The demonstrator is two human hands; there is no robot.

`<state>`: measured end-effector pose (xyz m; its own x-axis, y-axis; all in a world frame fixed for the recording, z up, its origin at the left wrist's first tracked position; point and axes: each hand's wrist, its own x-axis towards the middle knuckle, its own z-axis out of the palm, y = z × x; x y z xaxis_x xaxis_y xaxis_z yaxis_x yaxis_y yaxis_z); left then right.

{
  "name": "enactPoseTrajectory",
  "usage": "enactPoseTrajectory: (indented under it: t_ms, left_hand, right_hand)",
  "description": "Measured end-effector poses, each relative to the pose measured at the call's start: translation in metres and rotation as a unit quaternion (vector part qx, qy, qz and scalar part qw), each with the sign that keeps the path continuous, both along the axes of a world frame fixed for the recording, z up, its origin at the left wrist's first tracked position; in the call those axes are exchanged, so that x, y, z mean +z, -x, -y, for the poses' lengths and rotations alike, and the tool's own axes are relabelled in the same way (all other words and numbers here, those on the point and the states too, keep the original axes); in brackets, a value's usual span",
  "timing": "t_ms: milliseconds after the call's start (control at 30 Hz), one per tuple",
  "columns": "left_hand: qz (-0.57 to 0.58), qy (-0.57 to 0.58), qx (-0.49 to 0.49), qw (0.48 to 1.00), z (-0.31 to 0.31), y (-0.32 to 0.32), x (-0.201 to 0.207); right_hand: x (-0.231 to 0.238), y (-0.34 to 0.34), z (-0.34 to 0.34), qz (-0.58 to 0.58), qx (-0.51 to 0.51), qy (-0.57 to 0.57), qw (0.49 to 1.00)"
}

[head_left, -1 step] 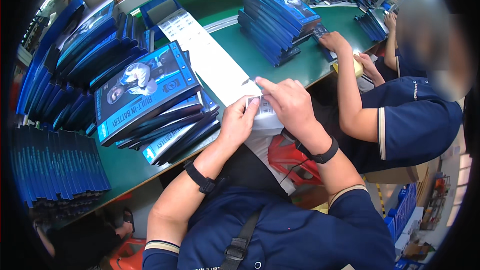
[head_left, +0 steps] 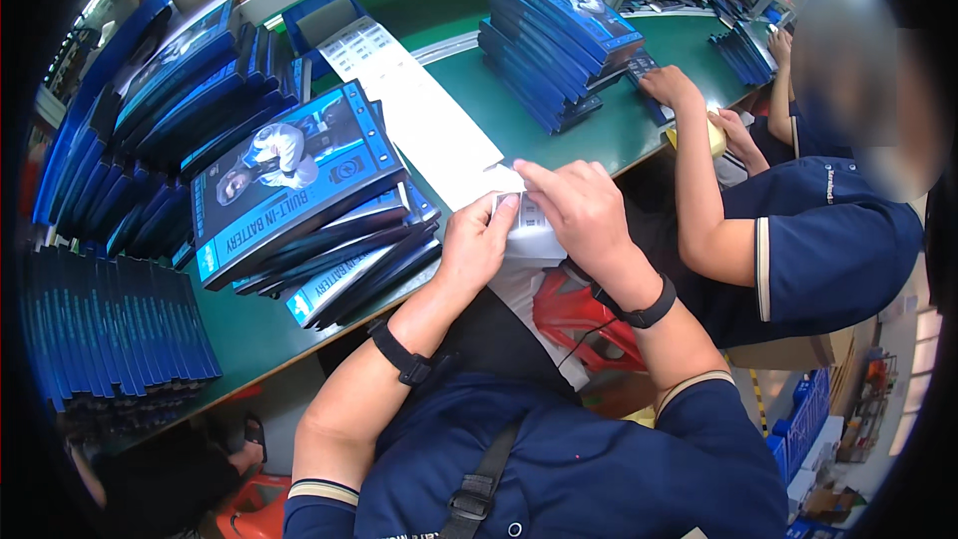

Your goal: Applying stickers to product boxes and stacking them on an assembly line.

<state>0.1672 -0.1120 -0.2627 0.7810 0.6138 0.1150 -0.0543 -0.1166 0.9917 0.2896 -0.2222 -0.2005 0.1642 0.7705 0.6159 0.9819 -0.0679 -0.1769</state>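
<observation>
A long white strip of printed labels [head_left: 429,125] runs over the green table toward my hands. Its near part [head_left: 535,243] hangs over the table's front edge, with small printed labels on it. My left hand [head_left: 477,243] is closed on the strip's left edge, thumb on top. My right hand [head_left: 584,215] is over the strip's right side, fingers bent and index finger stretched to the far left. A small white piece [head_left: 507,178] curls up at the right fingertips; whether they pinch it is hard to see. Left of my hands lies a stack of blue-and-black boxes [head_left: 284,165].
More blue boxes [head_left: 180,70] are piled at the far left, with a tight row [head_left: 120,324] nearer. Another stack [head_left: 559,35] stands beyond my right hand. A co-worker's arm [head_left: 699,175] is close on my right. A red stool [head_left: 579,314] is under the table edge.
My hands have hardly moved. The small white piece by my right fingertips is raised a little more and shows more of its surface.
</observation>
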Motion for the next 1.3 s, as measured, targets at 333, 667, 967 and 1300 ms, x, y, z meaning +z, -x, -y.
enactPoseTrajectory:
  t_ms: [333, 667, 967, 1300]
  left_hand:
    - [-0.052, 0.02, 0.015, 0.998, -0.001, 0.001, 0.002]
    - [-0.055, -0.129, -0.055, 0.989, 0.004, 0.007, 0.004]
    - [-0.073, -0.321, -0.247, 0.912, -0.006, 0.092, 0.124]
    - [-0.111, -0.467, 0.023, 0.877, -0.074, 0.138, 0.228]
  right_hand:
    - [0.028, 0.013, 0.02, -0.212, -0.028, -0.143, 0.966]
    - [0.061, 0.005, -0.015, -0.155, 0.118, 0.104, 0.975]
    - [0.134, 0.035, -0.072, -0.522, 0.259, -0.134, 0.801]
    - [0.122, 0.034, -0.112, -0.518, 0.237, -0.04, 0.821]
